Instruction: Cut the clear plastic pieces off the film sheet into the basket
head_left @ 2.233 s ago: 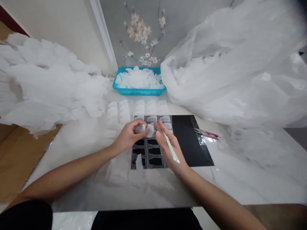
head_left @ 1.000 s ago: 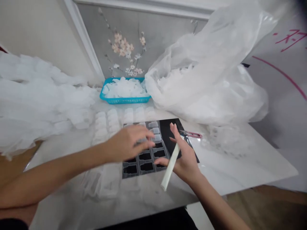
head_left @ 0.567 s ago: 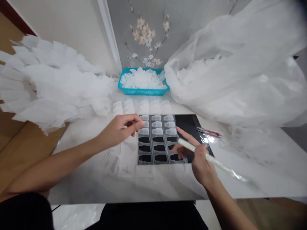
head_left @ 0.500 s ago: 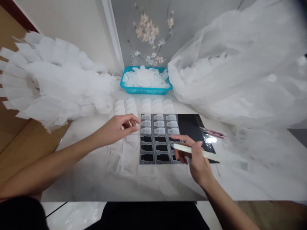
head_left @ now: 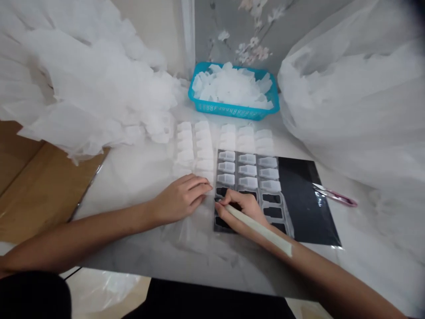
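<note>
My right hand [head_left: 245,208] is closed round a slim, pale-handled tool [head_left: 260,228] with a dark tip, held like a pen. Its tip is low over the left column of a black sheet [head_left: 299,199] bearing a clear grid. White translucent pieces [head_left: 247,170] fill the upper rows of that grid; black shows through the lower openings, partly covered by my right hand. Just left of the sheet, my left hand [head_left: 181,197] rests palm down, fingers loosely bent and thumb hidden. Its fingertips are near overlapping white pieces [head_left: 204,153] laid in columns; no held object shows.
A blue basket [head_left: 232,110] of white pieces stands at the back. Pink-handled thread snips [head_left: 337,196] lie across the sheet's right edge. A large white frilly heap [head_left: 99,84] rises on the left, and a translucent bag [head_left: 348,102] bulges on the right.
My right hand has moved left across the sheet, bringing the tool's tip to the left column. My left hand has lowered beside the sheet's edge. The view has shifted left and closer.
</note>
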`<state>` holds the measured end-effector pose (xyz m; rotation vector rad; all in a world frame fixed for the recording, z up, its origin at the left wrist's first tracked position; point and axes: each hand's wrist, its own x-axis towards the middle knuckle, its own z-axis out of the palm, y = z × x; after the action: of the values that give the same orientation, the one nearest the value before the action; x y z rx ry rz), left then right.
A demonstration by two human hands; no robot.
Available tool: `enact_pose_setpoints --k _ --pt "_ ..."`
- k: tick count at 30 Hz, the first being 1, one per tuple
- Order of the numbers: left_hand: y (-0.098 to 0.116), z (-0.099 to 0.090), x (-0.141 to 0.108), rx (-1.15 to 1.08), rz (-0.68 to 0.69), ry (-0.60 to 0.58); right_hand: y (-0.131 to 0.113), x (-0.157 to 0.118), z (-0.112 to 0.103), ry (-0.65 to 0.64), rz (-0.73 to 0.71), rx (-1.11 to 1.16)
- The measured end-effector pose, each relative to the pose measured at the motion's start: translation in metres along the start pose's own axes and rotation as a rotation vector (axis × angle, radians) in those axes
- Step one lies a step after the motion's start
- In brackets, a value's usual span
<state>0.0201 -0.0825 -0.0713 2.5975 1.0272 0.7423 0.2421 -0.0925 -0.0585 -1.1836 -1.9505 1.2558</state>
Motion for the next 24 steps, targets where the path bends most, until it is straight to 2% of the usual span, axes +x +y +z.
enact_pose_setpoints --k 4,15,18,22,24 --pt "0.0 -0.001 0.001 -0.048 -0.029 -0.005 0.003 0.0 0.001 -0.031 -0.066 -0.042" --pt "0.002 -0.001 0.002 -0.025 -0.034 -0.039 0.013 0.0 0.007 0.028 -0.122 -0.112" --pt "0.002 -0.001 0.002 0.031 -0.004 -0.045 0.008 0.002 0.005 0.015 -0.098 -0.117" --pt "0.004 0.002 0.001 0.175 0.041 -0.13 -0.006 0.008 0.0 -0.053 -0.063 -0.13" --pt "0.005 0.002 0.002 0.121 0.015 -0.135 -0.012 0.011 -0.002 -0.084 -0.044 -0.141"
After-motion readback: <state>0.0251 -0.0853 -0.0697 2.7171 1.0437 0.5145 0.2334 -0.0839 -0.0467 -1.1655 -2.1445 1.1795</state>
